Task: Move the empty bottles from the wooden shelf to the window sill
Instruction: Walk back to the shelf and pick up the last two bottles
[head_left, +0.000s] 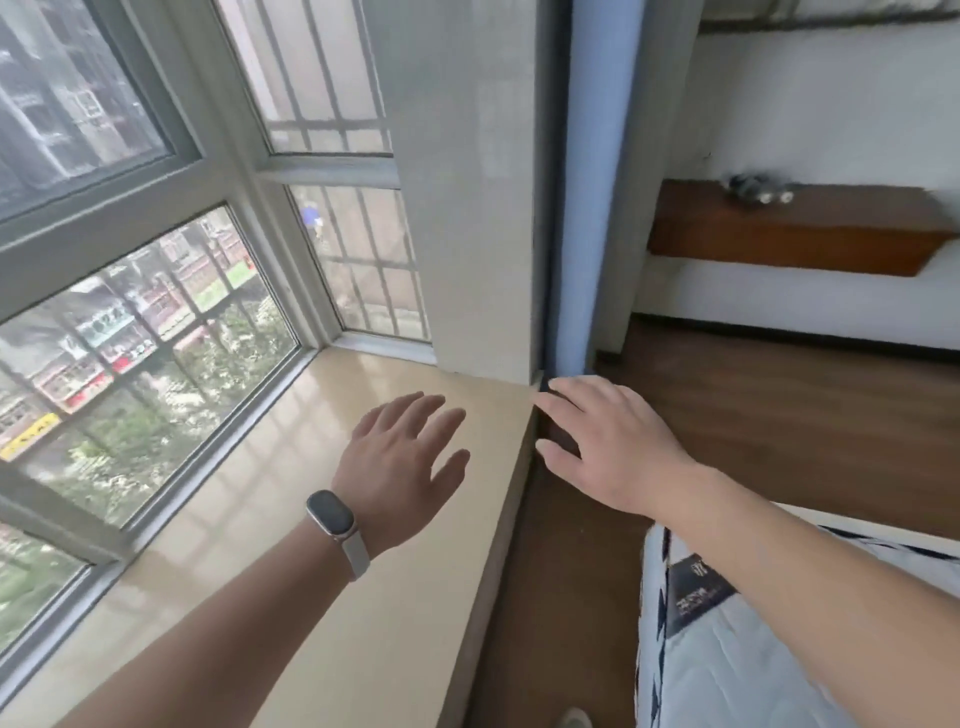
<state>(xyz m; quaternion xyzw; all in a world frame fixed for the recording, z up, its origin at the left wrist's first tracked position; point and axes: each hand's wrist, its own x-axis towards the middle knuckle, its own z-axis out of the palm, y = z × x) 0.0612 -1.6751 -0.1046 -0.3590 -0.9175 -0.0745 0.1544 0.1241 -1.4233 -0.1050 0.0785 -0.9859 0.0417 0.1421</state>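
Nothing is held in either hand. Far left is the window (130, 322), with the window sill (270, 545) running beneath it; no bottle shows on the part of the sill in view. Next, the left hand (402, 457), a band (332, 519) on its wrist, is over the sill, palm down, fingers straight and spread; contact with the surface cannot be told. Just past the sill's edge the right hand (608, 441) is over the wooden floor (779, 415), fingers likewise loose and spread, tips near the foot of the blue curtain (592, 182). Further right, well apart from both hands, the wooden shelf (800, 239) hangs on the wall. Small blurred objects (758, 189) sit on top, probably the bottles, too smeared to count. Judgement: nothing delivered as far as visible; fetching from the shelf and every placement remain.
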